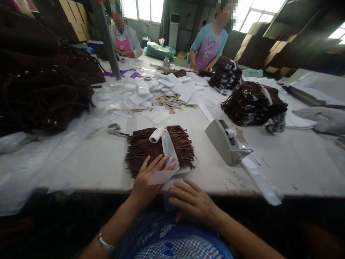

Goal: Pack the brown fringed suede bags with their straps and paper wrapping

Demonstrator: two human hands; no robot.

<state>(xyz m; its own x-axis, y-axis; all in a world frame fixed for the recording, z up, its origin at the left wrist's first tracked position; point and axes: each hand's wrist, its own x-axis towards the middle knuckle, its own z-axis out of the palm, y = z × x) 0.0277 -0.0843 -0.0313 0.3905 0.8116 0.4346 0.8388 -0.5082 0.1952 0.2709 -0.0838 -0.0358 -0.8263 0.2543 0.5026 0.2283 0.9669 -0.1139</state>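
A dark brown fringed bag [142, 144] lies on the table in front of me. A strip of translucent white wrapping [169, 145] runs down its middle, and a white wrapped bundle [155, 136] sits near its far edge. My left hand [151, 174] rests on the near side of the bag and wrapping, fingers stretched out. A loose white flap [161, 177] overlaps those fingertips. At the table's front edge, my right hand [192, 201] is held with fingers apart, a little off the bag, holding nothing I can see.
Right of the bag stands a grey tape dispenser [225, 142]. Stacked fringed bags [253, 104] lie beyond it; more dark bags [40, 82] pile up at left beside plastic sheets [61, 158]. White packets [161, 86] cover the table's middle. Two people [208, 45] work across the table.
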